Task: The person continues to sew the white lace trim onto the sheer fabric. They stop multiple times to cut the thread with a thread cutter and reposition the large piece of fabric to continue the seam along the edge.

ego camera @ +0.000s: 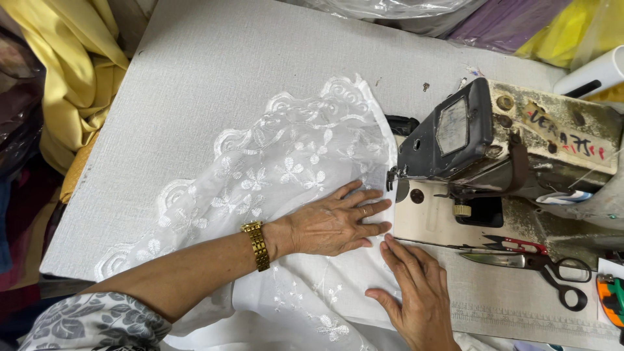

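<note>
both hands lie flat on a piece of white cloth (286, 175), neither one closed around anything. the left hand (331, 224) is spread wide, palm down, fingers pointing toward the sewing machine (513, 140), pressing the cloth onto the surface (195, 84); a gold watch (257, 246) sits on that wrist and a ring shows on one finger. the right hand (419, 292) rests just below and beside it, also open and flat, its fingertips reaching up near those of the left hand, right at the cloth's straight edge. so the grip of each hand is loose and wide: touching the cloth, holding nothing.

the cloth runs from under both palms up and to the left, its scalloped, flower-stitched border curving across the surface (sheer enough that the grey shows through). its right edge lies just by the machine's needle area and the pale metal plate (429, 218). black-handled scissors (526, 263) and small red-handled snips (513, 245) lie right of the hands, apart from them. yellow cloth (71, 71) hangs off the far left.
</note>
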